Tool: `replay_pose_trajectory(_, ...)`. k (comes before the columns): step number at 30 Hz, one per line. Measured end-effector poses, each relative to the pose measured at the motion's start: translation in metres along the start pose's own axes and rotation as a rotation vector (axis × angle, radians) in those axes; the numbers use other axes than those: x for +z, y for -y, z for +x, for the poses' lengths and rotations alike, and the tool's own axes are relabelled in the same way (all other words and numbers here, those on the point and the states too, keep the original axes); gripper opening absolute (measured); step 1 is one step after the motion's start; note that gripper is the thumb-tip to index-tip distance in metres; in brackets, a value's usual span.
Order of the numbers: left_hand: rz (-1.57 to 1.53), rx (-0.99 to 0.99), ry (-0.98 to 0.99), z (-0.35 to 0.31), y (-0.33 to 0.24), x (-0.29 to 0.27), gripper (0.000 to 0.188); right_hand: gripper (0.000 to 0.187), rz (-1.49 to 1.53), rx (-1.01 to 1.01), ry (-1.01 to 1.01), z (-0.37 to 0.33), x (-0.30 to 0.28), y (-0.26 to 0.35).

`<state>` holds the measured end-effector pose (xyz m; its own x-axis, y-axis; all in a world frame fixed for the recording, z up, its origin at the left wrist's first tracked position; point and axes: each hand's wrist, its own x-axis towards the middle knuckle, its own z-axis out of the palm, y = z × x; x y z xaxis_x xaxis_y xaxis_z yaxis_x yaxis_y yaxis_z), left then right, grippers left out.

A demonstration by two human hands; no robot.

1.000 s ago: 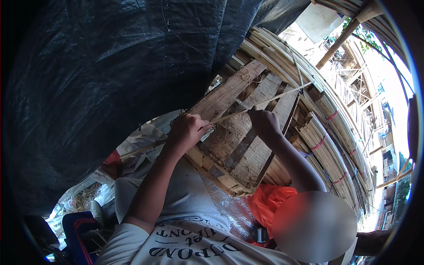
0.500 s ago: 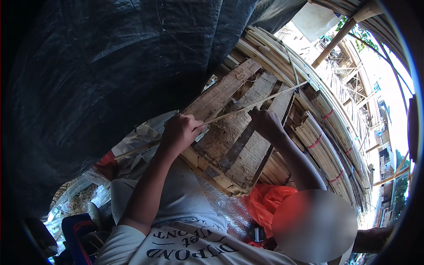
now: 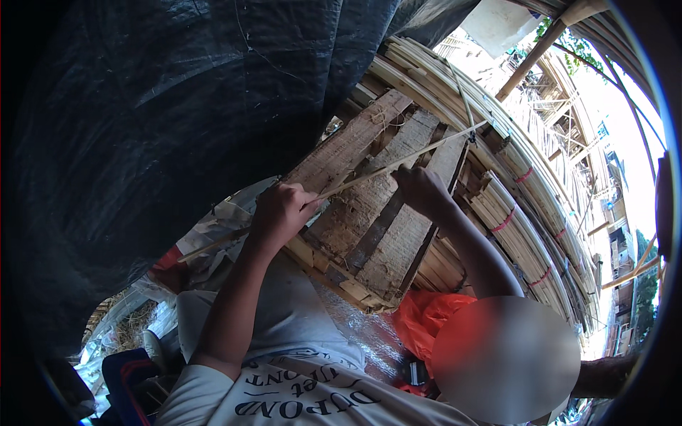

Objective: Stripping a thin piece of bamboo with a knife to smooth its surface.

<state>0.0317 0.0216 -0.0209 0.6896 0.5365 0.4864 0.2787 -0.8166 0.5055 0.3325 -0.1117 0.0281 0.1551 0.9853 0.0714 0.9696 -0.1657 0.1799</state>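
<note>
Mid-frame, the stick (image 3: 355,182) could twist if the left hand's (image 3: 282,211) pinch on it slackens; whether the right hand's (image 3: 423,190) curled fingers grip anything, I cannot tell.

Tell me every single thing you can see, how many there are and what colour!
Thin stick: one, pale tan, slanting over the pallet
Slatted pallet: one, brown, middle
Wood-strip bundles: several, pale tan, right
Ties: at least four, red, around the bundles
Big sheet: one, black, upper left
Crumpled plastic: one piece, orange-red, lower middle
Pole: at least one, brown, upper right
Leaves: several, green, upper right
Background bits: uncounted, too small to tell
Shirt: one, pale with dark lettering, bottom
Trousers: one pair, pale grey, above the shirt
Left hand: one, pinching the stick
Right hand: one, curled beside the stick, contents hidden
</note>
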Motion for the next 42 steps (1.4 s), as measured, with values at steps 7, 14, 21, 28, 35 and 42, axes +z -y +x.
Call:
replay_pose_trajectory(7,-0.026,0.038,-0.036,-0.005,0.006,0.0,0.014,0.023,-0.057,0.076,0.057,0.005,-0.001,0.029)
replay_pose_trajectory(14,0.024,0.033,-0.013,-0.003,0.0,0.002,0.015,0.018,-0.146,-0.009,0.011,0.008,-0.001,0.001)
replay_pose_trajectory(21,0.035,0.013,-0.023,-0.002,-0.005,0.005,0.016,0.017,-0.02,-0.025,-0.045,0.014,-0.002,0.02)
replay_pose_trajectory(28,0.055,0.029,-0.021,-0.006,-0.01,0.006,0.016,0.019,-0.188,0.083,-0.046,0.015,-0.002,0.02)
replay_pose_trajectory(35,0.071,0.035,-0.035,-0.01,-0.006,0.006,0.015,0.019,-0.107,0.042,0.067,0.006,-0.01,0.053)
replay_pose_trajectory(42,0.149,0.048,-0.024,-0.011,-0.009,0.009,0.022,0.026,-0.065,-0.033,0.033,0.004,-0.006,0.075)
